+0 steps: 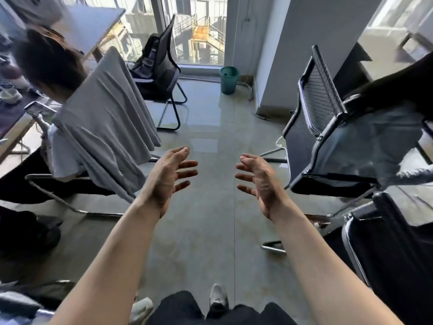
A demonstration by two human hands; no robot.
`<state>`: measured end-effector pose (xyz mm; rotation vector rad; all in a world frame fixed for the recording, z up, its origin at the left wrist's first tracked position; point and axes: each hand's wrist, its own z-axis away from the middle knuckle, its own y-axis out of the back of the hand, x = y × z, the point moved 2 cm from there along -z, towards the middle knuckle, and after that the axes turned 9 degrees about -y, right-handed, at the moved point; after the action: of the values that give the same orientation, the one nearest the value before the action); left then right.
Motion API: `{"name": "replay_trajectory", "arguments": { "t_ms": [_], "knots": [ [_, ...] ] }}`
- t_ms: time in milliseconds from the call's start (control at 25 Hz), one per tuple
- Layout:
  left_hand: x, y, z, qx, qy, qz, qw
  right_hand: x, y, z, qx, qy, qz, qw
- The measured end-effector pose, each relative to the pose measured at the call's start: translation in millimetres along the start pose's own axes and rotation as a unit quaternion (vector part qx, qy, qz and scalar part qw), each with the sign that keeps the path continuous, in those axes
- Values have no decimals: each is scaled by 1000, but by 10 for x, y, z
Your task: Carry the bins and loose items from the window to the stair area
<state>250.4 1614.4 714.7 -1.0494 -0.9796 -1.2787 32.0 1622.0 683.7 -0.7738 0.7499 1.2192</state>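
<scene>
Stretching both bare arms forward, holding the left hand (168, 177) and the right hand (257, 181) side by side with a gap between them, palms turned toward each other. Spreading the fingers, loosely bent, with both hands released and grasping nothing. Hovering above the glossy tiled floor (206, 231), touching nothing.

Facing the green bin (229, 79), standing upright on that floor far ahead of the hands and well apart from both. Lining up in the view above the gap between the hands, slightly toward the right one. Showing an open top, with the contents too small to tell.

Finding the window (201, 31) just behind the green bin, and the pale pillar (304, 43) just to the right of it. Trailing along the floor between the green bin and the pillar, a thin cable (251, 95).

Finding a black chair (172, 73) left of the green bin, carrying a dark backpack (150, 59) on its seat.

Finding a seated person (103, 118) in a grey shirt nearer than the green bin and further left, sitting with the back turned beside a desk (14, 134).

Finding a mesh chair (314, 109) nearer than the green bin and to its right.

Standing in pale shoes (219, 299) at the bottom of the view, furthest of all from the green bin.
</scene>
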Motion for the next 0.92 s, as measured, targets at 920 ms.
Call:
{"name": "replay_trajectory", "arguments": {
  "t_ms": [920],
  "knots": [
    [1075, -49, -5165, -37, 16, -35, 999, -2634, -695, -4280, 38, -3, 40, 998]
  ]
}}
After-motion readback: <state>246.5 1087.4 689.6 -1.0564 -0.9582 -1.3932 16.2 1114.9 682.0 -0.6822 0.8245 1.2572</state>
